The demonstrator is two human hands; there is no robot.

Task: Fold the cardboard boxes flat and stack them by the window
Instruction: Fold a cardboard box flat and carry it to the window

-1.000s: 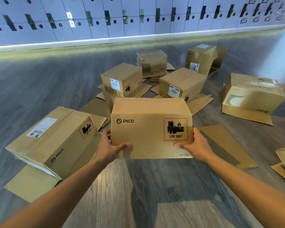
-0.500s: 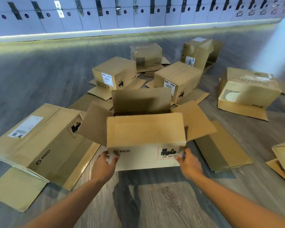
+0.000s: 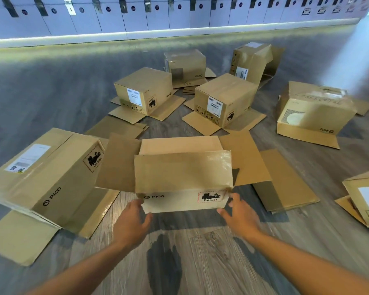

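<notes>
At the left of the frame a long brown cardboard box (image 3: 45, 173) lies tipped on its side over its splayed flaps, not yet flattened. Low in the centre the left hand (image 3: 130, 225), fingers loose and apart, sits at the near left corner of the open brown PICO carton (image 3: 183, 179), gripping nothing. The carton's four flaps stand spread, likely so it can collapse. The right hand (image 3: 240, 218) mirrors it, fingers spread. At right lies a flattened cardboard sheet (image 3: 285, 184).
</notes>
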